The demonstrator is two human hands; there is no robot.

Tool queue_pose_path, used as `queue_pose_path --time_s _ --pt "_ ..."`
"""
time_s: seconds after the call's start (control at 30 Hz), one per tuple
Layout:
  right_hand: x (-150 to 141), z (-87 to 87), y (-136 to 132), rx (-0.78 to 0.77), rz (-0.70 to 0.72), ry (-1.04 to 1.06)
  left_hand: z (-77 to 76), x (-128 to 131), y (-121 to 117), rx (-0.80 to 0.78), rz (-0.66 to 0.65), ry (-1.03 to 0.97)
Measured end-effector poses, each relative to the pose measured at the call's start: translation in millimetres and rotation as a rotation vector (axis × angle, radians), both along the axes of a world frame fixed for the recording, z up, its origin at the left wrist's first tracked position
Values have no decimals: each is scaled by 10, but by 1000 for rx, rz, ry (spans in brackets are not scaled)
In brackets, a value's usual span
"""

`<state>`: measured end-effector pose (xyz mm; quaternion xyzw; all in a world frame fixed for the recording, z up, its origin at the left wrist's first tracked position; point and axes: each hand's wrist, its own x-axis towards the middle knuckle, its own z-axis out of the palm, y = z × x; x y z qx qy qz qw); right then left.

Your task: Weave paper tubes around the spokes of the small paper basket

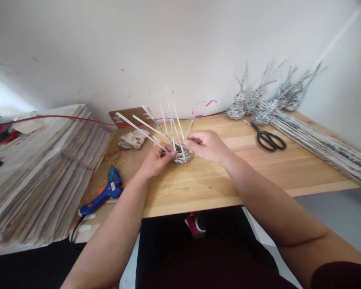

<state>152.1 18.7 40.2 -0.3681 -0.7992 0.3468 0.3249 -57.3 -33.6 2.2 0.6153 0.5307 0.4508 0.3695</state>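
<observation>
A small round basket [183, 157] woven from rolled newspaper strips sits on the wooden board, its upright paper stakes [169, 116] fanning up and to the left. My left hand [158, 159] is closed on the basket's left rim, thumb at the near side and fingers behind the stakes. On the right side, my right hand [205, 145] pinches at the rim by the base of a stake, thumb and forefinger together. Whether a loose weaving strip lies between those fingertips is too small to tell. The basket's far wall is partly hidden by the stakes and fingers.
Black-handled scissors [270, 140] lie right of the basket, near a bundle of paper rolls [319, 148]. Several woven gourd-like pieces [237, 106] stand along the wall. To the left are a blue glue gun [104, 192], a crumpled cloth [134, 139] and a tall newspaper stack [57, 180].
</observation>
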Motion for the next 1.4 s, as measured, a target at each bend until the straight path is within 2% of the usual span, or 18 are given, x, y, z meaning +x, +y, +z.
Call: queue_pose_path --time_s 0.17,0.37,0.43,0.6,0.7,0.8,1.0,1.17,1.3,1.4 --pt "-32 -32 -47 53 45 -175 -26 -5 2 -40 -38 -64" --pt "-36 -25 -11 252 3 -332 -32 6 -5 -41 -64 -45" --pt "-51 -36 -7 180 12 -321 -37 7 -2 -29 -84 -27" --pt "-116 -104 1 -248 -10 -77 -47 10 8 -33 -86 -21" --pt "-150 -132 2 -413 -11 34 -45 10 11 -34 -78 -26" --pt "-163 -145 -4 -415 -6 79 -41 6 15 -40 -89 -29" --pt "-120 -147 1 -281 77 151 -30 20 18 -7 -91 35" --pt "-72 -118 4 -326 164 5 -19 53 4 -32 -99 50" --pt "-70 -151 29 -241 121 -84 -28 71 -1 -4 -105 -51" --pt "-84 -194 57 -247 125 -77 -47 74 3 15 -106 -72"
